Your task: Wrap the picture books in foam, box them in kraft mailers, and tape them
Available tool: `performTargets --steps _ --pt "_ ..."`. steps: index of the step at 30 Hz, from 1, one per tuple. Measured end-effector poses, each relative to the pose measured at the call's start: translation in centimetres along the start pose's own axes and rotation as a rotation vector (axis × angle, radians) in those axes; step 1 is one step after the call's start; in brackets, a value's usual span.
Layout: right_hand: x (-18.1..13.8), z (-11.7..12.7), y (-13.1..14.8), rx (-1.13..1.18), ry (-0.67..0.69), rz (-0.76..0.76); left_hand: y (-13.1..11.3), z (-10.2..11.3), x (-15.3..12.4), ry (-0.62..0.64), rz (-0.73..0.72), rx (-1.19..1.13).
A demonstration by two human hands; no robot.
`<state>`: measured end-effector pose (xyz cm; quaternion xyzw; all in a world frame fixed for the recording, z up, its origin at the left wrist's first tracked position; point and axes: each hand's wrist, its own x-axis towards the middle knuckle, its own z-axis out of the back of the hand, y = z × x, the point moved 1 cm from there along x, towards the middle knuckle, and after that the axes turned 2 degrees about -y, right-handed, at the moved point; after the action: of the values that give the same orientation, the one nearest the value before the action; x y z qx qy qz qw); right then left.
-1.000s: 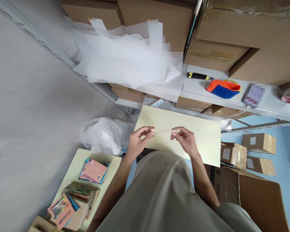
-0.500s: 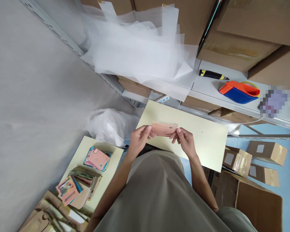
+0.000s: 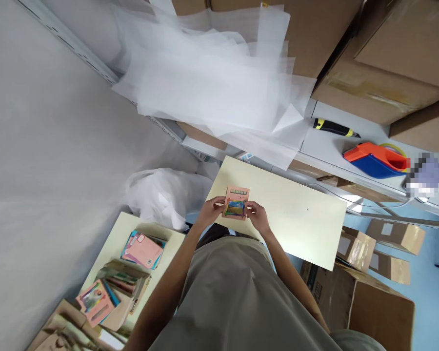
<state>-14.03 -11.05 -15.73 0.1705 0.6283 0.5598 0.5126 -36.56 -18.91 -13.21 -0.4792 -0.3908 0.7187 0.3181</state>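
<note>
A small pink book (image 3: 236, 202), its printed cover with a landscape picture facing up, is held at the near edge of the pale yellow table (image 3: 296, 209). Closed on its left edge is my left hand (image 3: 211, 211). My right hand (image 3: 258, 217) grips the opposite edge with its fingertips. Whether the book touches the tabletop I cannot tell.
More books (image 3: 144, 249) and worn book stacks (image 3: 122, 278) lie on a second table at left, beside a white plastic bag (image 3: 164, 195). On the shelf ahead are translucent sheets (image 3: 205, 83), a utility knife (image 3: 336, 127) and a tape dispenser (image 3: 375, 160). Cardboard boxes (image 3: 382, 307) stand at right.
The book has turned from its barcoded back, seen tilted, to its pictured front cover. Both hands have come closer together and slightly nearer to me, and the camera view has shifted a little.
</note>
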Motion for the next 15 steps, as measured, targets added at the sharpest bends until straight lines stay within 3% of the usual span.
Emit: performTargets --steps 6,11,15 --pt "5.8 -3.7 -0.7 -0.243 -0.027 -0.214 1.2 1.3 7.2 0.067 0.08 0.287" --pt "10.2 -5.9 1.2 -0.33 -0.1 -0.262 0.7 2.6 12.3 0.114 0.061 0.458" --pt "12.0 -7.4 2.9 -0.352 -0.148 -0.268 -0.1 3.6 15.1 0.148 0.024 0.49"
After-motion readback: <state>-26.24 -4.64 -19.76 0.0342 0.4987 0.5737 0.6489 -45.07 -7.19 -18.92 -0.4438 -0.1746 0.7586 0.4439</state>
